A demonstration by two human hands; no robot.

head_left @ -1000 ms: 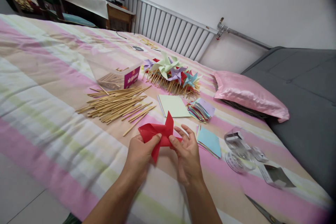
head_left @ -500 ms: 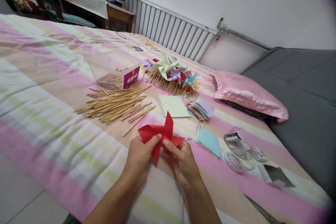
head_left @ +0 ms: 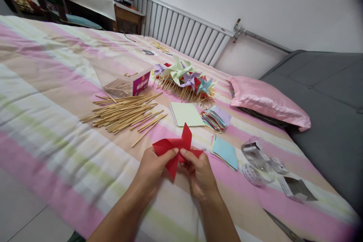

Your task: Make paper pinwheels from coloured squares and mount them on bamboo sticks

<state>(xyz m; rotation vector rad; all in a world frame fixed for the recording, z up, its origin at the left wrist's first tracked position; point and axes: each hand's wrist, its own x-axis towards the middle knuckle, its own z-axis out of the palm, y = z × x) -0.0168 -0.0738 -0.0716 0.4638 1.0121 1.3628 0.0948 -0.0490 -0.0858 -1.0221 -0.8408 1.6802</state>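
A red paper pinwheel (head_left: pixel 177 148) with four folded blades is held above the striped bedspread (head_left: pixel 51 94). My left hand (head_left: pixel 153 170) pinches its centre from the left with the thumb on top. My right hand (head_left: pixel 200 176) pinches the same centre from the right, fingers curled under the paper. Behind the hands lies a pile of thin wooden sticks (head_left: pixel 124 111), one stick lying apart near the pinwheel.
A clear plastic box of sticks (head_left: pixel 124 77) stands behind the pile. Finished pinwheels (head_left: pixel 184 79) lie in a heap, with paper squares in light green (head_left: pixel 185 114), mixed colours (head_left: pixel 216 118) and blue (head_left: pixel 225 152) nearby. To the right are a clear tape packet (head_left: pixel 256 160), scissors (head_left: pixel 283 227) and a pink pillow (head_left: pixel 266 102).
My right hand's fingers were spread open beside the pinwheel; they have closed onto its centre. The pinwheel has shifted slightly right and lower.
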